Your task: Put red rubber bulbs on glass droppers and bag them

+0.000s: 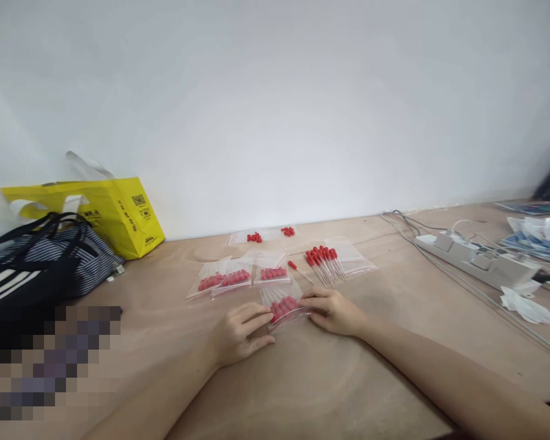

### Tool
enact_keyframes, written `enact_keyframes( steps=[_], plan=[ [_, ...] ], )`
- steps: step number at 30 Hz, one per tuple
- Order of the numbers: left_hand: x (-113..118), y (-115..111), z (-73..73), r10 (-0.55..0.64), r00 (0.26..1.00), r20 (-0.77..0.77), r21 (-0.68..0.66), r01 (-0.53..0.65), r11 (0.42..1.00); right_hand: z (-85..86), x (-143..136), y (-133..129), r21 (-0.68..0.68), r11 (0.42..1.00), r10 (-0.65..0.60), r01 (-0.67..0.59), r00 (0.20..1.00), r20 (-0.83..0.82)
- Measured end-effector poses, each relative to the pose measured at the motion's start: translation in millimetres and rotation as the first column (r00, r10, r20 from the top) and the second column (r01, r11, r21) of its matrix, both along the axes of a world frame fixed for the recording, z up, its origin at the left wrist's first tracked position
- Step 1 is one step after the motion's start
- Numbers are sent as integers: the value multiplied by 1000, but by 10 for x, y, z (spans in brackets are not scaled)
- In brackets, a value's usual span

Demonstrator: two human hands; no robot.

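A clear zip bag with several red-tipped sticks inside lies on the brown table, its zip edge towards me. My left hand holds the bag's left edge, fingers over it and thumb below. At its right edge, my right hand pinches the bag near the zip. Just beyond are more filled bags, one behind and others to the left. Loose red-tipped sticks are fanned out behind my right hand, partly over a clear bag. A single stick lies beside them.
Near the wall, more red-tipped pieces rest on clear plastic. A yellow bag and a dark striped bag stand at the left. On the right are a white power strip, cables, crumpled tissue and plastic packets.
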State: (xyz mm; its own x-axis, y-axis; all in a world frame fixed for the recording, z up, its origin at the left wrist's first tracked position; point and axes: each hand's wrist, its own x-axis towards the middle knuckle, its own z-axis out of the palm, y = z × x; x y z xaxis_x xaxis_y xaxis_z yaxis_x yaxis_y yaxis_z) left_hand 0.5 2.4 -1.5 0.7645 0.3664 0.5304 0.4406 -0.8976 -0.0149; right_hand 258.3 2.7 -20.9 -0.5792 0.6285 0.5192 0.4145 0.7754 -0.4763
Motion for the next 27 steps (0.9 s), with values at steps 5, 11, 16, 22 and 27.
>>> enact_keyframes(
  steps=[5,11,16,22,27],
  plan=[
    [-16,57,-44,28,988,-149,117,-10,993,-96,-96,76,243,967,-121,75,976,181],
    [24,122,-32,-8,993,-120,390,55,919,-68,-138,96,439,896,-170,64,964,205],
    [1,178,-46,-82,996,-27,551,83,830,-69,-120,134,765,644,-271,19,940,205],
    [-11,215,-25,-58,998,-25,552,62,832,-34,-121,170,837,543,-258,-63,937,237],
    [-22,212,-4,-63,998,-8,547,57,835,-23,-151,180,836,548,-286,-15,936,204]
  ],
)
